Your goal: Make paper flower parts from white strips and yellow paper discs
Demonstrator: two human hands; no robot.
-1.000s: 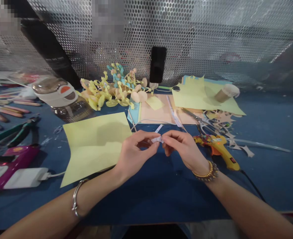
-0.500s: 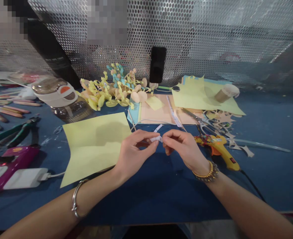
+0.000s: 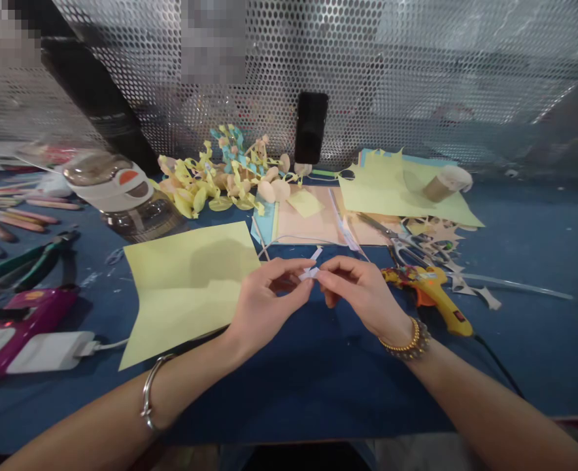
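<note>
a sheet of yellow card (image 3: 186,288) lay flat at centre left, apparently uncut. at mid-frame, the left hand (image 3: 264,307) and right hand (image 3: 365,291) met with fingertips pressed together, pinching a small folded white paper strip (image 3: 309,273) above the blue mat (image 3: 289,405). the strip was already creased, one end sticking up. just right, a yellow glue gun (image 3: 446,307) lay unheld.

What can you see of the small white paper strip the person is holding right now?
The small white paper strip is narrow, matte-looking and appears folded or creased near its middle. One end rises away from the person, while the folded part is pinched between the fingertips of the left hand and right hand. It is held above the blue work surface. It is too small to tell whether it has markings or glue.
</note>
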